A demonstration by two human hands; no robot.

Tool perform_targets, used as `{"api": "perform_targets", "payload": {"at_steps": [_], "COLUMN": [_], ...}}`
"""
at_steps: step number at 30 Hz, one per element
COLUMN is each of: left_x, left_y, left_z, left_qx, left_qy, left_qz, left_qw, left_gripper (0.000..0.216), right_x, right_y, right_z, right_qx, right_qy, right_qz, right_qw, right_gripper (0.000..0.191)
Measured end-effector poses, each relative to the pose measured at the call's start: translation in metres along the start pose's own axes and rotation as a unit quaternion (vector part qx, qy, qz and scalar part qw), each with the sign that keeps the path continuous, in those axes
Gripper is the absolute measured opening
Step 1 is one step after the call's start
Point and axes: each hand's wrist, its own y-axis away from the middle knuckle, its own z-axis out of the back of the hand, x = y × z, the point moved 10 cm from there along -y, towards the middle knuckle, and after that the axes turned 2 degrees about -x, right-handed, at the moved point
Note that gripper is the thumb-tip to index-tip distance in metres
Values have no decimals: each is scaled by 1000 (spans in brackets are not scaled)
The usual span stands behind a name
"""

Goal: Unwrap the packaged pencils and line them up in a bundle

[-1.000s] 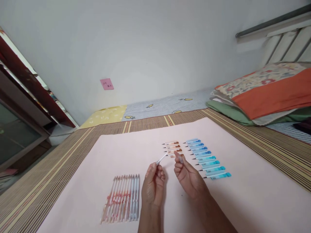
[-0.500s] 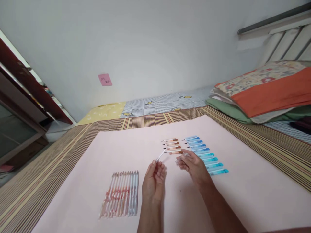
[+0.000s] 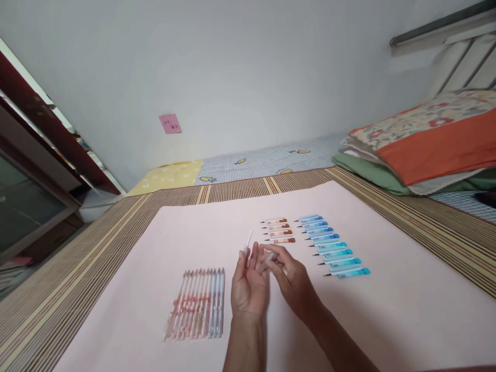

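Note:
My left hand (image 3: 250, 281) is raised over a pale pink sheet (image 3: 155, 289), its fingers closed on a thin white pen part (image 3: 247, 242) that points up and away. My right hand (image 3: 289, 276) has come against the left, its fingertips pinching a small clear piece (image 3: 271, 255) at the left hand's fingers. Just beyond the hands lies a short row of brown pen pieces (image 3: 279, 230). To their right runs a longer row of several blue pen pieces (image 3: 329, 246). Left of my left wrist, several clear pink-and-white pen barrels (image 3: 197, 302) lie side by side.
The pink sheet lies on a striped woven mat (image 3: 77, 263) on a bed. Folded orange, floral and green bedding (image 3: 422, 144) is stacked at the right. A pink sticky note (image 3: 170, 123) hangs on the white wall. A dark wooden cabinet (image 3: 34, 170) stands at the left.
My right hand left the brown row and moved left to meet my left hand. The white pen part tipped from pointing right to pointing more upright. The camera shifted slightly.

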Motion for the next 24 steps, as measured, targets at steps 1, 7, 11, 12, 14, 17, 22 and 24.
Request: {"api": "perform_targets", "payload": {"at_steps": [1, 7, 11, 12, 14, 17, 22, 24], "left_x": [1, 0, 1, 2, 2, 3, 8, 8], "left_y": [0, -2, -1, -1, -1, -2, -3, -3], "left_z": [1, 0, -3, -3, -3, 0, 6, 9], "left_qx": [0, 9, 23, 25, 23, 10, -16, -29], "left_qy": [0, -10, -12, -15, -22, -30, -41, -48], "left_qz": [3, -2, 3, 4, 2, -3, 5, 6], "left_qw": [1000, 1000, 1000, 1000, 999, 1000, 999, 998], "left_gripper": [23, 19, 21, 21, 20, 19, 15, 14], "right_x": [1, 5, 6, 6, 4, -3, -18, -23], "right_y": [0, 1, 0, -1, -3, -6, -6, -7], "right_z": [-1, -5, -10, -9, -8, -6, 2, 6], "right_qx": [11, 65, 103, 97, 80, 50, -14, -32], "right_qy": [-3, -27, -5, -16, -49, -100, -145, -148], "right_qz": [1, 4, 3, -4, -21, -50, -80, -87], "right_qw": [1000, 998, 995, 995, 995, 992, 986, 985], "right_gripper": [32, 40, 42, 41, 40, 39, 56, 60]}}
